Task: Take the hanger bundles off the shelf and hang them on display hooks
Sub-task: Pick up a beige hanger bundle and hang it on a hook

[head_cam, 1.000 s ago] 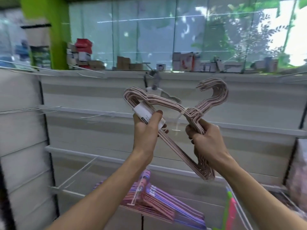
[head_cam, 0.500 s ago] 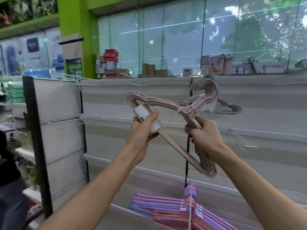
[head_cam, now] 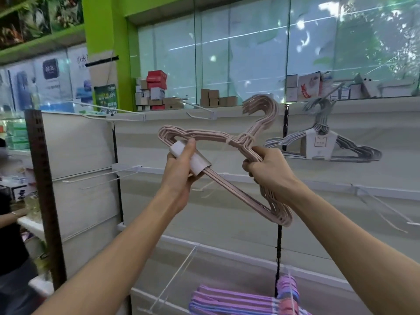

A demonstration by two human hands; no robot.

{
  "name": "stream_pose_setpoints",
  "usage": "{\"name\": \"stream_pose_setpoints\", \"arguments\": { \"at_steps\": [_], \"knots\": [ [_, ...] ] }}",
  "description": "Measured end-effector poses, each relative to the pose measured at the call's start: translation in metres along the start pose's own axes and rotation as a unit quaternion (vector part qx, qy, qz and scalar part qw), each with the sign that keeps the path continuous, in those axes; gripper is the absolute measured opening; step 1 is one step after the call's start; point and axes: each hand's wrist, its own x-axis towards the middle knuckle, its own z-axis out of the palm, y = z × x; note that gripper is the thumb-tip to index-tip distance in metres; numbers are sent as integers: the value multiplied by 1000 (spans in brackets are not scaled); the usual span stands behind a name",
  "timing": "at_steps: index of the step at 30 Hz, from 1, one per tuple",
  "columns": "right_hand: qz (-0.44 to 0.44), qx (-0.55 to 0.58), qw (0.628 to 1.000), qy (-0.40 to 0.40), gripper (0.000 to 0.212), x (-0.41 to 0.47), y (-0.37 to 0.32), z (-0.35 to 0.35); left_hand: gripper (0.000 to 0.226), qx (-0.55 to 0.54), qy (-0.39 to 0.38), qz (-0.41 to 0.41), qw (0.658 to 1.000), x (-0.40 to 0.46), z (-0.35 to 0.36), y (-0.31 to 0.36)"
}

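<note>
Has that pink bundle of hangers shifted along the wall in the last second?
Yes. The pink hanger bundle moved left: the black upright strip, earlier left of its hooks, is now right of them, and the hung grey hanger bundle is right too.

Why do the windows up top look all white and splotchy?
In the head view, daylight glares through the windows with leafy reflections; the left edge is blurry, while the pink hangers in both hands look sharp.

Held bundle (head_cam: 229, 160) centre, before shelving; hung bundle (head_cam: 322, 144) right, behind; third bundle (head_cam: 238, 303) below; boxes (head_cam: 156, 89) on top shelf.
</note>
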Motion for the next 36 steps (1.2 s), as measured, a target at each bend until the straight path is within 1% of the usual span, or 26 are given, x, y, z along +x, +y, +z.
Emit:
{"name": "stream_pose_setpoints", "arguments": {
  "at_steps": [3, 6, 10, 12, 16, 18, 22, 29, 31, 34, 36],
  "knots": [
    [-9, -26, 1000, -10, 11, 27, 8, 2, 21, 0, 13, 1, 1000, 28, 3, -8],
    [-19, -55, 998, -14, 21, 53, 18, 4, 16, 25, 37, 6, 999, 56, 5, -15],
    [-30, -76, 996, -30, 19, 88, 28, 9, 9, 2, 60, -7, 998, 86, 7, -24],
    [-36, -81, 995, -40, 20, 103, 30, 13, 13, -8, 65, -6, 998, 99, 6, -28],
    [-49, -87, 993, -65, 24, 129, 26, 22, 43, -7, 77, 0, 997, 124, -1, -30],
    [-54, -98, 991, -69, 28, 139, 26, 29, 51, -5, 79, 0, 997, 136, -5, -31],
    [-58, -117, 990, -59, 31, 158, 25, 41, 54, -11, 80, -6, 997, 157, -12, -33],
    [-58, -154, 985, -50, 32, 187, 20, 51, 53, -36, 51, -47, 997, 196, -23, -39],
    [-54, -170, 983, -41, 31, 197, 16, 54, 48, -48, 39, -65, 996, 207, -25, -42],
    [-55, -200, 978, -31, 29, 210, 11, 60, 24, -69, 28, -90, 993, 223, -28, -46],
    [-57, -213, 975, -25, 27, 217, 9, 65, 14, -88, 23, -102, 991, 231, -31, -49]
  ]
}}
